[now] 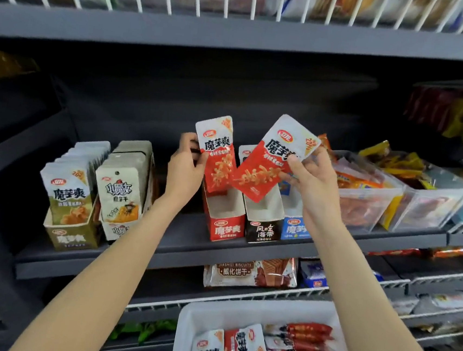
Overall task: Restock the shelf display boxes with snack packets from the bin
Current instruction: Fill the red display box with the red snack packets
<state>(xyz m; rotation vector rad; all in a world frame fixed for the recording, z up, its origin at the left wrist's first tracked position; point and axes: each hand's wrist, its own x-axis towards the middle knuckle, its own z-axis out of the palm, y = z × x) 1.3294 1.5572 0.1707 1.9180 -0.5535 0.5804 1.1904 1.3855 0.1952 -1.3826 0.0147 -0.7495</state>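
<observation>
Head view looks down on a grey shelf (189,245) with a row of display boxes. Left hand (185,168) pinches one red packet (218,157) upright, its lower end over the red box (225,217), which looks nearly empty inside. Right hand (313,177) grips a second red packet (271,162), tilted, its lower corner just above the black box (262,220); that box also shows a bare white interior. A blue box (294,226) stands just beside it, partly hidden by the right wrist. Further left, a green box (71,236) is packed with green-and-white packets (67,190), and a white box (115,229) next to it is full of white packets (119,193). To the right, clear tubs (368,205) hold mixed orange and yellow snacks. At the bottom, a white bin (197,313) holds a loose heap of more red packets (236,348).
</observation>
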